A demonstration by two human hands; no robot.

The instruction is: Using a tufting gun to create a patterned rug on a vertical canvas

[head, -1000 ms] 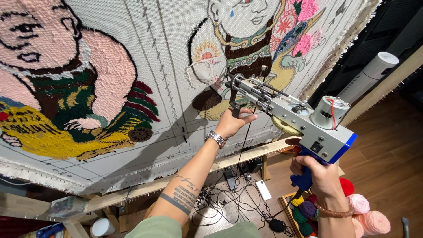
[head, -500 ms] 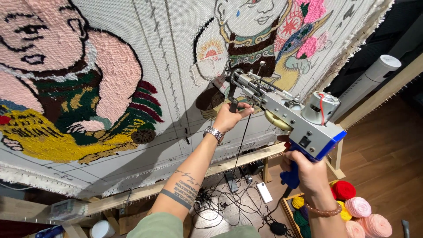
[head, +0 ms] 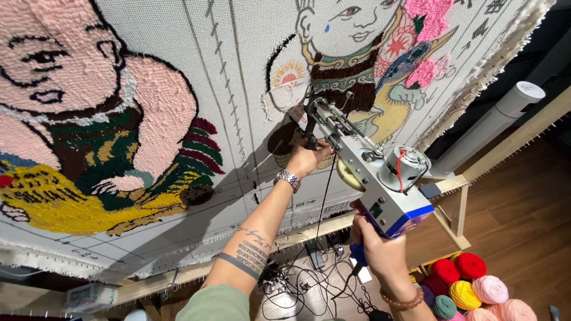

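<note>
- Shifted since the earlier views: the tufting gun (head: 363, 172) has climbed up the cloth, so its nose now sits at the dark brown patch below the smaller figure's robe, where before it pointed lower, nearer the frame rail.
- Tufted cloth (head: 238, 89), stretched on the wooden frame (head: 309, 235), fills most of the view; the large pink figure at left is unchanged.
- Judgement: the work point has moved to the brown area; the gun is set against the cloth, or very nearly so.
- Left hand (head: 306, 159): fingers wrapped round the gun's front grip, close to the cloth.
- Right hand (head: 377, 249): fingers closed round the blue rear handle, beneath the motor housing.
- Yarn balls (head: 470, 285) in red, yellow, pink and teal lie on the floor at lower right; cables (head: 309, 279) trail below the frame.
- Hidden: needle tip behind the left hand; contact with the cloth cannot be confirmed. Trigger finger not visible. Yarn feed too thin to trace.
</note>
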